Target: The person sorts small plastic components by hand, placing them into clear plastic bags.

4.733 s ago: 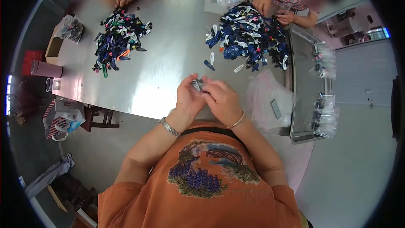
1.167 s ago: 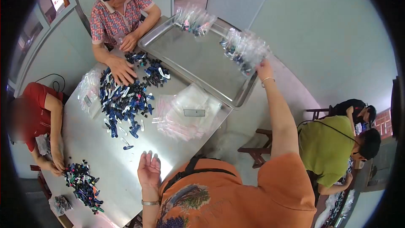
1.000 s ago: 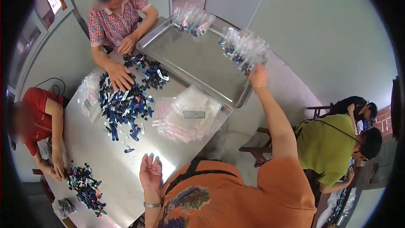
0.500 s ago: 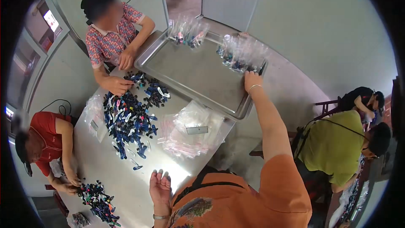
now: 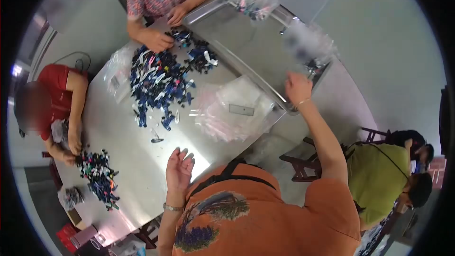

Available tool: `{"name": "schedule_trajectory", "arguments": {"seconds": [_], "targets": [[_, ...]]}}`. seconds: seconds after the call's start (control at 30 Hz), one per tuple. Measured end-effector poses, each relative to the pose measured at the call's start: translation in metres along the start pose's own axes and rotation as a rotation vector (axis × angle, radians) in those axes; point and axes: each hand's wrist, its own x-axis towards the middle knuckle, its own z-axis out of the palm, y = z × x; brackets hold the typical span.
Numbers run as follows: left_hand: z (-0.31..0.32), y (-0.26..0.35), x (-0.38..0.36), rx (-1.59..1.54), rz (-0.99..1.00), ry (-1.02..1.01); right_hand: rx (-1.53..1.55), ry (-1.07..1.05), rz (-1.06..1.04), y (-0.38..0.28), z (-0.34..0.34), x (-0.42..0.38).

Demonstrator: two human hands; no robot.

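My left hand [image 5: 179, 169], with a watch at the wrist, is held palm up over the near table edge. Its fingers are apart and slightly bent, with nothing in them. My right hand [image 5: 298, 87], a bracelet on its wrist, is above the near right corner of the metal tray [image 5: 246, 59]. Its fingers are loosely bent and I see nothing held in them. Just beyond it, filled clear plastic bags [image 5: 308, 42] stand along the tray's right end. A stack of flat clear bags [image 5: 222, 114] lies between my hands, with a grey metal bar [image 5: 241, 109] on top.
A big heap of dark hair clips [image 5: 159, 78] covers the table's middle. More filled bags [image 5: 253, 2] stand at the tray's far end. One co-worker's hand [image 5: 159, 41] touches the heap; another, in red [image 5: 59, 90], handles a smaller clip pile [image 5: 99, 175]. Stools [image 5: 303, 163] stand right.
My right hand has drawn back from the filled bags toward the tray's near corner. The left hand stays palm up near the table edge. The camera view has shifted.
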Motion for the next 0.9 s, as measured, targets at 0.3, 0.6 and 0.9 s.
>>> {"name": "schedule_trajectory", "arguments": {"seconds": [0.3, 0.6, 0.9], "targets": [[-0.009, -0.004, 0.001, -0.031, 0.041, -0.085, 0.156, -0.188, -0.106, -0.139, 0.009, -0.025], [-0.014, -0.003, 0.001, -0.084, 0.049, -0.102, 0.342, 0.175, -0.162, -0.148, -0.002, -0.021], [0.079, 0.027, -0.009, 0.287, 0.188, -0.143, 0.988, -0.051, -0.236, -0.209, -0.068, -0.054]]}}
